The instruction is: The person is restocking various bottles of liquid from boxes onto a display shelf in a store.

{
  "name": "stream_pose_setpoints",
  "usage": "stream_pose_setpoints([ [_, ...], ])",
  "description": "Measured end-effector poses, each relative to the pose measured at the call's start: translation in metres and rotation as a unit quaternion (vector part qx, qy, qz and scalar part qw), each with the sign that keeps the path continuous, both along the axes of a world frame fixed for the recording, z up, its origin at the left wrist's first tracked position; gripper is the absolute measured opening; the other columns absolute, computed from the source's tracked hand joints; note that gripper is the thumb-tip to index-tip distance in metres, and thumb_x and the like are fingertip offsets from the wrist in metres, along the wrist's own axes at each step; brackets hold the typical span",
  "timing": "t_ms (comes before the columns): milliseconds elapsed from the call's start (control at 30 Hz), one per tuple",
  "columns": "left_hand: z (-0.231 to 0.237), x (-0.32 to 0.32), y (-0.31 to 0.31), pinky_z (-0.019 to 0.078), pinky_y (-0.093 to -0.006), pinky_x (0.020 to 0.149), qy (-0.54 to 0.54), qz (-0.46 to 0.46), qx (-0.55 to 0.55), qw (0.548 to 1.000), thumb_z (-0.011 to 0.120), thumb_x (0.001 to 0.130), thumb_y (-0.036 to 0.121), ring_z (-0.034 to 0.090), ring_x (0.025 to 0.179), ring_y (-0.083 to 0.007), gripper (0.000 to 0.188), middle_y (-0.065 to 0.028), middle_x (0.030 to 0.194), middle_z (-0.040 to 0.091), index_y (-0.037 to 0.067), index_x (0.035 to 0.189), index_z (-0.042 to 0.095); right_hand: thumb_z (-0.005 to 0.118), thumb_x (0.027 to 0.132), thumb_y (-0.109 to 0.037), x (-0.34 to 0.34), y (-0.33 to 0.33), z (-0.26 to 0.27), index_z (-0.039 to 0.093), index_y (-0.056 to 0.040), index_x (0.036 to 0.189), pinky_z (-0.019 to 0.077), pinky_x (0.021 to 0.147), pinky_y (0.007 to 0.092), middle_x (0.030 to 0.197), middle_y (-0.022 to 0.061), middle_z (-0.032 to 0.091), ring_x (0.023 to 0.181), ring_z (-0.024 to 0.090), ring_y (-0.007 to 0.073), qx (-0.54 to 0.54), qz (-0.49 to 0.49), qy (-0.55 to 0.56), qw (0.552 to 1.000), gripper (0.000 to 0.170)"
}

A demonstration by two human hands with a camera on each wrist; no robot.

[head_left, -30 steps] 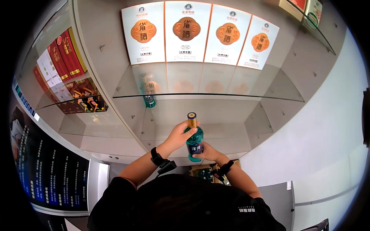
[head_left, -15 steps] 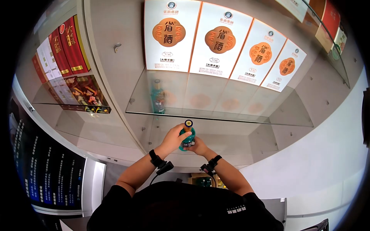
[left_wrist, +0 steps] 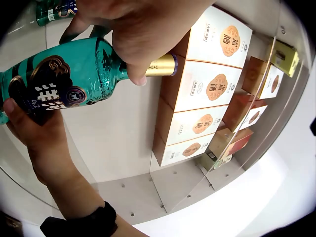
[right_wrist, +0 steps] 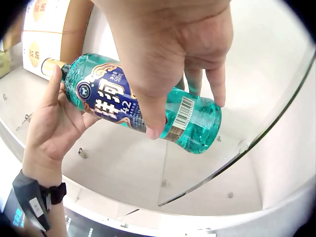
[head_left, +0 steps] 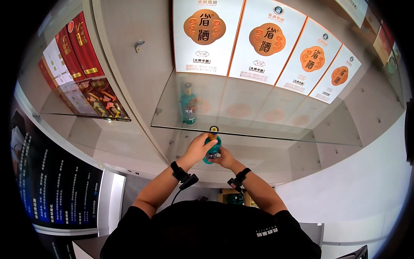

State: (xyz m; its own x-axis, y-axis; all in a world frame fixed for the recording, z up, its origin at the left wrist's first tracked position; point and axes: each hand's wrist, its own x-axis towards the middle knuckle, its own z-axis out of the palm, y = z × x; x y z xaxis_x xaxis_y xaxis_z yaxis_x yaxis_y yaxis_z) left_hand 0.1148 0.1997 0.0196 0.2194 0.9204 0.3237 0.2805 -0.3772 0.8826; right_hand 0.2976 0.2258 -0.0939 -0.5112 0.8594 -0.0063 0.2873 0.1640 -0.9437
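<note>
Both hands hold one teal glass liquor bottle with a gold cap and a dark blue label, in front of the glass shelf's edge. The left hand grips it round the neck and shoulder, thumb below the gold cap. Lower down, the right hand grips the body near the base, its thumb beside the barcode in the right wrist view. A second teal bottle stands upright at the left end of the glass shelf.
White boxes with orange emblems stand in a row behind the glass shelf. A partition divides off red boxes at the left. Below, a carton holds dark green bottles. A white wall curves round at the right.
The hands have carried the bottle forward and up, toward the glass shelf's front edge. The view has shifted closer to the shelf. Both hands keep their grip.
</note>
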Motion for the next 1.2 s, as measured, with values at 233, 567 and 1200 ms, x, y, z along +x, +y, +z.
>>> stream_pose_setpoints([
  [233,-0.011,-0.007,0.008,0.0460,-0.0377,0.078,0.019,-0.008,-0.018,1.000,0.059,0.091,0.025,0.059,0.088,-0.0338,0.031,-0.0188,0.096,0.061,-0.002,0.106,0.055,0.082,0.068,-0.018,-0.007,0.002,0.001,0.046,-0.0021,0.125,0.0436,0.094,0.0357,0.115,0.0153,0.062,0.110,0.058,0.0272,-0.007,0.002,0.009,1.000,0.069],
  [567,-0.013,-0.003,0.008,0.0458,-0.0315,0.083,0.014,-0.012,-0.002,1.000,0.059,0.090,0.016,0.058,0.092,-0.0211,0.031,-0.0115,0.100,0.061,-0.001,0.116,0.052,0.078,0.072,-0.022,-0.003,-0.013,-0.002,0.040,-0.0044,0.132,0.0454,0.094,0.0401,0.123,0.0174,0.056,0.114,0.055,0.0312,0.006,-0.064,-0.037,0.997,0.073],
  [1200,-0.036,0.016,0.017,0.0446,-0.0431,0.090,0.112,0.171,0.117,0.972,0.080,0.066,0.014,0.049,0.109,-0.0398,0.077,-0.0206,0.123,0.045,0.004,0.131,0.040,0.058,0.083,-0.007,0.263,-0.316,-0.151,0.060,-0.0001,0.112,0.0469,0.087,0.0309,0.109,0.0120,0.063,0.101,0.060,0.0204,-0.101,-0.486,-0.028,0.868,0.030],
])
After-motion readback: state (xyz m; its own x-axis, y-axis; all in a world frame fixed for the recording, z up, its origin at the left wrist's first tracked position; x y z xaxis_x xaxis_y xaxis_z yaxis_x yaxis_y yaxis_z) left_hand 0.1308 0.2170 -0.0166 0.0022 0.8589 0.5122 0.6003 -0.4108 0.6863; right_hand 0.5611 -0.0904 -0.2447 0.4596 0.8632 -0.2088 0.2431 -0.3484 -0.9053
